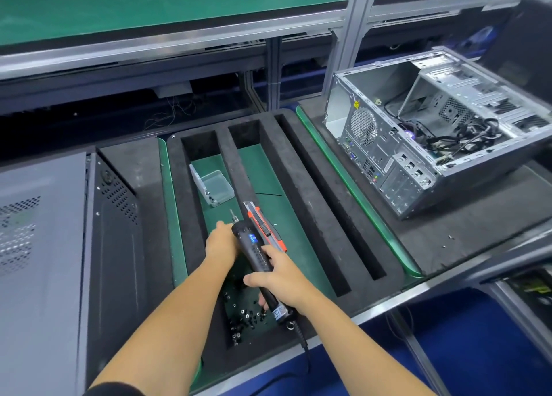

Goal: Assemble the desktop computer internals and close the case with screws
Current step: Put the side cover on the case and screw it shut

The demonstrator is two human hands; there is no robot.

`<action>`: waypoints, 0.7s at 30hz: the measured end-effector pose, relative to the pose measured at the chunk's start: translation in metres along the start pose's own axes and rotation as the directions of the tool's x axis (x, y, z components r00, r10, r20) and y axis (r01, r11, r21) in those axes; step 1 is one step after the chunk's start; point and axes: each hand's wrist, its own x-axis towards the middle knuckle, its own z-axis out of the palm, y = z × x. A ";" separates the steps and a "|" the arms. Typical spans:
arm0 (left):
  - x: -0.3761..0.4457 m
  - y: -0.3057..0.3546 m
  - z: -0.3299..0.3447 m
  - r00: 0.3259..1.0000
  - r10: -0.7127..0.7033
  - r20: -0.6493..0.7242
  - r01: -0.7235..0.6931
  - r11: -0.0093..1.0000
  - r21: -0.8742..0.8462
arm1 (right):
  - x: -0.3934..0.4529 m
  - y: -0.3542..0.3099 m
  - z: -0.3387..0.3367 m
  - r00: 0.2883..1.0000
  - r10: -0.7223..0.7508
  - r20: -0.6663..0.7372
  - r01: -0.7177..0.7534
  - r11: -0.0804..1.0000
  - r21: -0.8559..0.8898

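My right hand (280, 279) grips the black electric screwdriver (255, 248) around its middle, with the bit pointing away from me. My left hand (222, 242) lies against the screwdriver's front end, above the left slot of the black foam tray (298, 186); its fingertips are hidden. Several loose black screws (245, 318) lie at the near end of that slot. An open grey computer case (433, 133) lies on its side at the right, with cables showing inside. A closed dark case (38, 246) lies at the left.
A red and black utility knife (264, 227) lies on the foam rib right beside the screwdriver. A clear plastic box (216, 186) with its lid open sits farther back in the left slot. The screwdriver's cable (301, 339) hangs over the table's front edge. Metal shelf frames stand behind.
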 end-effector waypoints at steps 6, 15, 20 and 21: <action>-0.001 0.002 -0.022 0.963 -0.270 0.011 0.213 0.733 -0.646 | -0.009 0.001 0.002 1.000 -0.011 0.006 0.011 1.000 0.010; -0.057 0.034 -0.073 0.959 -0.258 0.112 0.133 0.063 -0.989 | -0.062 -0.017 -0.002 0.994 -0.112 -0.011 0.112 0.994 0.006; -0.103 0.030 -0.097 0.983 -0.179 0.046 0.029 -0.097 -0.995 | -0.104 -0.031 0.001 0.990 -0.142 0.003 0.142 0.990 -0.019; -0.113 0.029 -0.102 0.983 -0.180 0.046 0.028 -0.098 -0.995 | -0.115 -0.031 0.003 0.988 -0.153 0.011 0.153 0.988 -0.026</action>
